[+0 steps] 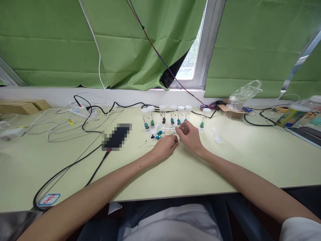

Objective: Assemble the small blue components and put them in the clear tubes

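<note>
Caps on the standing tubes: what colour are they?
The caps are white, clearest in the head view.

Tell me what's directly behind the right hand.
Behind the right hand: upper part of a clear vial with a white cap and a small blue piece inside. The vial's base is covered by the hand.

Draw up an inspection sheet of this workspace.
Surface: pale desk, sticker near its front-left edge.
Work things: white-capped clear vials with coloured pieces inside; loose blue pieces beside them.
Clutter: plastic bag back right; wooden blocks back left.
Hands: left hand and right hand close together before the vials; any hold unclear.
Cables: white cable hanging before green curtain; black cable running to pixelated dark object.
Surroundings: partly uncovered window behind the desk.
</note>
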`<state>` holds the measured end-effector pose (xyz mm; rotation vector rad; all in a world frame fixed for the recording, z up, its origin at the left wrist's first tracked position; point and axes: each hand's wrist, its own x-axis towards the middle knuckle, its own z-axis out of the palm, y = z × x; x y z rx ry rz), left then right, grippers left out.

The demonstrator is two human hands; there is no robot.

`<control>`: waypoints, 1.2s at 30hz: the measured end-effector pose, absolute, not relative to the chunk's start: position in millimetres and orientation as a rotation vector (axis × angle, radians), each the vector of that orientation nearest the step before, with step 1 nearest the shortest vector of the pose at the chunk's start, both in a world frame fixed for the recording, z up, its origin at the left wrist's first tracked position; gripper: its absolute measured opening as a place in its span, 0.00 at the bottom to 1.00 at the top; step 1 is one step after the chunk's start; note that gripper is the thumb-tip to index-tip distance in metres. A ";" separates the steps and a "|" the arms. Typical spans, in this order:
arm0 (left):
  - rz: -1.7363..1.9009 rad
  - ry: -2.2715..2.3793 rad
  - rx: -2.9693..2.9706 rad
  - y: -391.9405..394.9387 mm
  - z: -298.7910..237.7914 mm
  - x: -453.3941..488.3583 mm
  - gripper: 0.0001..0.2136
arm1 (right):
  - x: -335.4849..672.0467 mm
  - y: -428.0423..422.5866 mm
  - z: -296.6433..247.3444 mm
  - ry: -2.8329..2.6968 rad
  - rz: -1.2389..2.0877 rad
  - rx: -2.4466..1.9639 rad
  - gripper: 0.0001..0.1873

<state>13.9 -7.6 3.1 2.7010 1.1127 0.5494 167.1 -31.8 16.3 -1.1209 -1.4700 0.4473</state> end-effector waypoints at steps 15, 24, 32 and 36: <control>0.361 0.998 2.903 -6.4 12.6 5.5 0.09 | 170.5 -23.6 9.3 -1.433 0.519 -1.101 0.17; -0.191 0.925 3.288 -15.0 33.3 20.6 0.17 | 171.3 -23.9 9.4 -1.431 0.489 -1.110 0.17; -0.115 0.961 3.130 -10.8 51.2 4.5 0.10 | 169.5 -24.9 12.0 -1.390 0.494 -1.116 0.17; 0.352 1.052 2.809 -7.0 89.7 -16.1 0.06 | 170.3 -25.4 13.7 -1.375 0.444 -1.108 0.16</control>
